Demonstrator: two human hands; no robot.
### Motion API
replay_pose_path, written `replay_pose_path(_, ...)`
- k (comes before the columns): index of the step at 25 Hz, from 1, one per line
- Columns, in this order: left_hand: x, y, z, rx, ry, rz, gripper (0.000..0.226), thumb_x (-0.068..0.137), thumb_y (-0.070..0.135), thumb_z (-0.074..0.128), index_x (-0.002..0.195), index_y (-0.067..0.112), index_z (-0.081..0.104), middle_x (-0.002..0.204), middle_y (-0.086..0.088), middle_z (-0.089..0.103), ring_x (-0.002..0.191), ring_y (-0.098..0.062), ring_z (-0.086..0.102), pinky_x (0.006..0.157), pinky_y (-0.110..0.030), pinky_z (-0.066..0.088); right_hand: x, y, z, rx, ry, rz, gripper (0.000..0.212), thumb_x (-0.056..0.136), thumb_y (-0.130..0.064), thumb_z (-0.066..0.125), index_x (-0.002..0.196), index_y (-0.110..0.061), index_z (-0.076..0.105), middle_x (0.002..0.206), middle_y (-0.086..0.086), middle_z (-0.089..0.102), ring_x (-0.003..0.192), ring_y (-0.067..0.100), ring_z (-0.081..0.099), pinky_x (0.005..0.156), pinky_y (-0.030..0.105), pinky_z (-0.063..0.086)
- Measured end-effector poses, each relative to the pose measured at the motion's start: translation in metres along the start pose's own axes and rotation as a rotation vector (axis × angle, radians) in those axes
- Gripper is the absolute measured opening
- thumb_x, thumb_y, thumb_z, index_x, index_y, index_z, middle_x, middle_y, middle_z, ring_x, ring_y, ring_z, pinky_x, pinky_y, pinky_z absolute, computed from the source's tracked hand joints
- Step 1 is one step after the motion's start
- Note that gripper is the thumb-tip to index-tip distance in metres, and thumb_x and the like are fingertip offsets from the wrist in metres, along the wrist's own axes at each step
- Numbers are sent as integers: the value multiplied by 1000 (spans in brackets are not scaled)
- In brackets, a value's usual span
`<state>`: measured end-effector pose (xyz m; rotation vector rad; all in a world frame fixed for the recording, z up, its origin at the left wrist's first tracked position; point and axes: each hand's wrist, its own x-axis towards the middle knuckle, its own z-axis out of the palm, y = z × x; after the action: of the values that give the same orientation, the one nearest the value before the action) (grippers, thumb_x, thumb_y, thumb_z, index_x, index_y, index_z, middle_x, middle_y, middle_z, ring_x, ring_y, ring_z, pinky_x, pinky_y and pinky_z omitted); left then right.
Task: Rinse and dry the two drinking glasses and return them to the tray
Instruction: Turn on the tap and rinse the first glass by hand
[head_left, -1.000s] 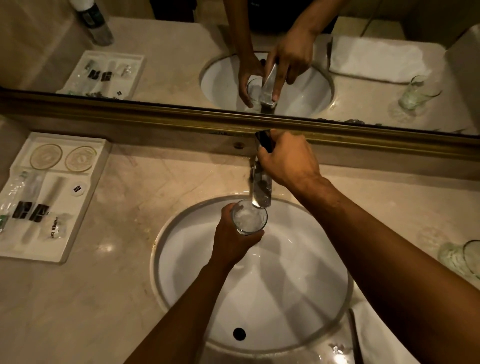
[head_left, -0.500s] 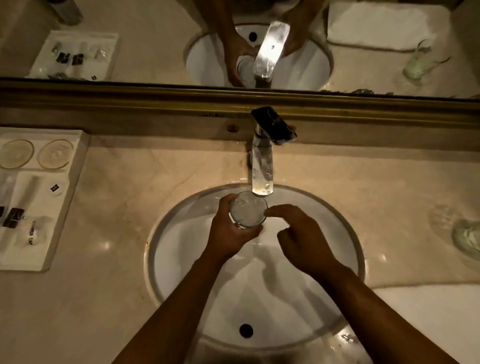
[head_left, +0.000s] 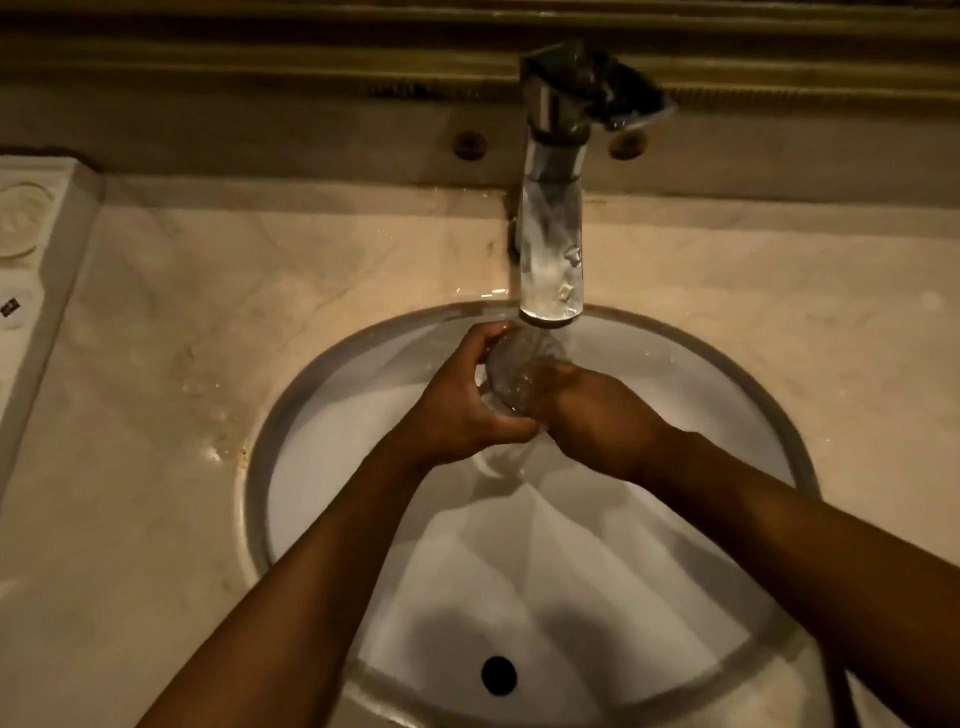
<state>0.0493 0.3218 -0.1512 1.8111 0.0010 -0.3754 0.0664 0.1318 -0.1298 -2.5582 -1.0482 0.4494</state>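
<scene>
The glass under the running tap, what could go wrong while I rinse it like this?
1. The glass is wet and held over the hard sink; it might slip from the left hand or right hand and break.
2. Its rim sits close under the faucet spout and could knock it.

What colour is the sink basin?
White, with a grey rim; the head view, the only one, shows it.
</scene>
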Motion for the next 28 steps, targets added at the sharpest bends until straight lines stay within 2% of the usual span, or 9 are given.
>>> replay_pose_path(3,5,-1,-8,-22,-51,-16,97,58,10,99,139,28,50,133,8,62,121,-7,61,93,-22,54,4,6,0,-35,21,-60,33,91,-29,55,120,-23,72,122,9,71,106,31,68,80,38,59)
replay_pose_path(6,1,-7,-17,-257,-85,-51,98,58,19,98,143,30,50,144,2,59,134,-15,56,106,-36,52,3,-2,-5,-1,147,-71,12,81,-24,78,92,-21,77,94,5,76,83,28,71,65,32,58)
replay_pose_path(11,-9,-30,9,-758,-36,-123,102,68,45,90,148,1,43,146,-32,51,133,-45,53,109,-56,45,7,-34,14,131,286,65,14,87,-32,71,93,-19,75,86,1,76,74,22,71,63,33,56)
replay_pose_path(13,-8,-25,23,-957,15,-163,90,79,53,77,147,2,46,147,-32,51,134,-42,53,112,-53,43,8,-44,22,179,361,175,18,91,-35,66,95,-20,75,88,1,77,75,21,71,67,31,57)
replay_pose_path(15,-4,-14,32,-1102,105,-346,61,93,54,58,129,6,66,131,-22,68,123,-34,65,107,-44,50,8,-50,26,238,381,234,26,96,-39,59,101,-19,74,93,2,77,82,21,71,75,28,55)
replay_pose_path(19,16,-11,26,-922,139,-510,34,95,31,54,99,5,75,96,-14,74,87,-28,72,73,-33,56,0,-37,24,177,262,75,40,101,-45,43,102,-18,73,94,3,75,82,22,70,71,27,50)
replay_pose_path(23,27,-4,3,-556,-135,-696,36,92,42,52,75,14,66,66,-5,48,41,-17,46,40,-18,28,-4,-2,25,-17,214,-214,31,100,-39,54,115,-20,74,116,4,73,106,24,68,89,36,54)
replay_pose_path(26,30,4,-1,-568,-127,-713,53,99,43,42,67,10,70,55,-6,54,31,-17,45,35,-14,26,-1,-3,21,67,218,-150,37,100,-42,48,123,-21,67,124,5,70,111,26,65,89,35,53)
replay_pose_path(28,37,-4,6,-676,-54,-660,43,94,44,52,78,9,71,67,-10,60,46,-21,55,45,-21,38,3,-25,23,91,300,39,42,98,-46,41,115,-20,70,112,7,74,98,28,69,79,34,55)
